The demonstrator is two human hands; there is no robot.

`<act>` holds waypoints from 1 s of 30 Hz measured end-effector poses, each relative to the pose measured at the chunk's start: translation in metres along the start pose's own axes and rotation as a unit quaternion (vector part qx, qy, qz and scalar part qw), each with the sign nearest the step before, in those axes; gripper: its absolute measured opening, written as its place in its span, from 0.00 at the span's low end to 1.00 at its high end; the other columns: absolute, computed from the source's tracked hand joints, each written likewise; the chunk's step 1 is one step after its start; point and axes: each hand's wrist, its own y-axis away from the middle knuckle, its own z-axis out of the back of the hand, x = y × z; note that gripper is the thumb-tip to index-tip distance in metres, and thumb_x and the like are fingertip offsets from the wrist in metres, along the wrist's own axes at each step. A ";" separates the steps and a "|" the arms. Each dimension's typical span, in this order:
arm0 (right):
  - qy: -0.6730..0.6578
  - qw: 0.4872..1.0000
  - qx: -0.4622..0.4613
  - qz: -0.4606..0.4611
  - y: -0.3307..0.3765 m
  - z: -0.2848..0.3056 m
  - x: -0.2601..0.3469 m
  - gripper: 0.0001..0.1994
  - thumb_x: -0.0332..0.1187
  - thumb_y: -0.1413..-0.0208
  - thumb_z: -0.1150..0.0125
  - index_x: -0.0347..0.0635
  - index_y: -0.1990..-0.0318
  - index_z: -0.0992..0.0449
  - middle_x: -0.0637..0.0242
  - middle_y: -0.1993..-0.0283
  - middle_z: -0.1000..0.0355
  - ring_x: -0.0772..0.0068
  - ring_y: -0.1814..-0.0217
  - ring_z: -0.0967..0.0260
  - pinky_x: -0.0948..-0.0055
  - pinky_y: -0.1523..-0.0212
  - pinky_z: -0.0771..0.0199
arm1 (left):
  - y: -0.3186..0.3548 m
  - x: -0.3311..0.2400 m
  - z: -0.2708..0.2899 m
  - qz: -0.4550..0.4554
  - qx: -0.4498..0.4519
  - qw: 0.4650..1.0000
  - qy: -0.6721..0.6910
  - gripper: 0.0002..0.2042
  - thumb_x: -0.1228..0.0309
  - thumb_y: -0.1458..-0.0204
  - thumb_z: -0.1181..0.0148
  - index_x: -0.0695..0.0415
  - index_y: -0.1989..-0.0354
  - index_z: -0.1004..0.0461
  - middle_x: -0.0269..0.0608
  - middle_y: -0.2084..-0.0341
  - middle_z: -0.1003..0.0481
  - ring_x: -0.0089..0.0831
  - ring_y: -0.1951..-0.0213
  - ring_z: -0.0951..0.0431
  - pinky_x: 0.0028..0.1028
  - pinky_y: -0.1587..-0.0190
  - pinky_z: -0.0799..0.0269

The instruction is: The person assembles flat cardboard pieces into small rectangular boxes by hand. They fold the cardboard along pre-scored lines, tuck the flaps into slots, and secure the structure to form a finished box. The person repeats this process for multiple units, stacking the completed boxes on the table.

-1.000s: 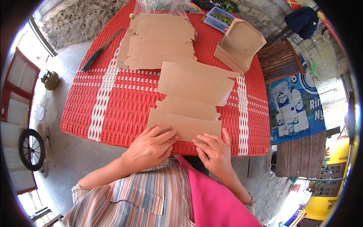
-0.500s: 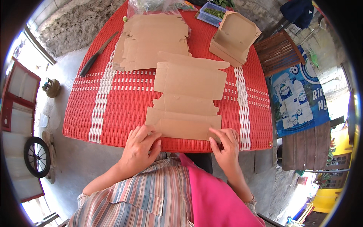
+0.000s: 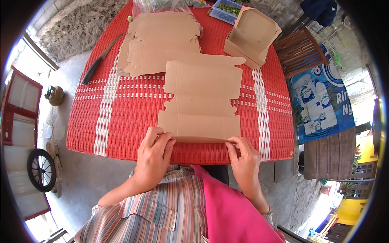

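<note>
A flat, unfolded brown cardboard box blank (image 3: 202, 99) lies on the red woven tabletop in front of me, its far end overlapping a stack of similar blanks. My left hand (image 3: 154, 152) pinches the near left corner of the blank between thumb and fingers. At the near right corner, my right hand (image 3: 243, 154) grips the cardboard the same way. The near edge is raised slightly and bends along a crease between both hands. Fingertips behind the cardboard are partly hidden.
A stack of flat cardboard blanks (image 3: 158, 44) lies at the far left, beside a dark-handled knife (image 3: 99, 60). One folded box (image 3: 251, 38) stands with its lid up at the far right. Behind it sits a blue plastic container (image 3: 223, 12) of chopped greens. A clear plastic bag (image 3: 160, 5) lies at the back.
Both hands have closed more firmly on the near corners. The near edge of the blank has tilted up and bent at its crease.
</note>
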 end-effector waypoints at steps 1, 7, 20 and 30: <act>-0.007 1.000 0.000 0.001 -0.001 -0.001 0.001 0.09 0.25 0.47 0.31 0.38 0.60 0.25 0.60 0.70 0.30 0.60 0.72 0.30 0.65 0.71 0.29 | 0.000 0.000 0.000 -0.002 -0.002 1.000 0.009 0.10 0.84 0.52 0.35 0.65 0.60 0.24 0.46 0.62 0.33 0.39 0.64 0.27 0.33 0.63 0.29; -0.036 0.997 -0.028 0.059 0.002 -0.012 -0.008 0.13 0.19 0.53 0.29 0.37 0.60 0.26 0.58 0.60 0.31 0.59 0.63 0.29 0.64 0.67 0.29 | 0.002 0.000 -0.005 -0.023 -0.039 0.998 0.046 0.14 0.87 0.58 0.31 0.64 0.62 0.24 0.47 0.54 0.33 0.40 0.57 0.25 0.34 0.59 0.25; -0.045 0.992 -0.046 0.105 0.014 -0.019 -0.024 0.17 0.14 0.57 0.32 0.37 0.58 0.23 0.55 0.51 0.25 0.56 0.54 0.23 0.66 0.59 0.21 | 0.002 0.014 -0.011 -0.099 0.007 0.994 0.054 0.13 0.89 0.60 0.34 0.63 0.65 0.23 0.51 0.52 0.25 0.42 0.54 0.20 0.32 0.56 0.21; -0.138 0.990 -0.020 -0.015 0.011 -0.016 -0.017 0.21 0.15 0.54 0.33 0.39 0.49 0.21 0.60 0.53 0.19 0.61 0.55 0.20 0.67 0.53 0.21 | 0.003 0.012 -0.008 0.022 0.014 0.988 0.155 0.13 0.88 0.55 0.34 0.61 0.61 0.24 0.42 0.60 0.18 0.31 0.60 0.17 0.27 0.57 0.21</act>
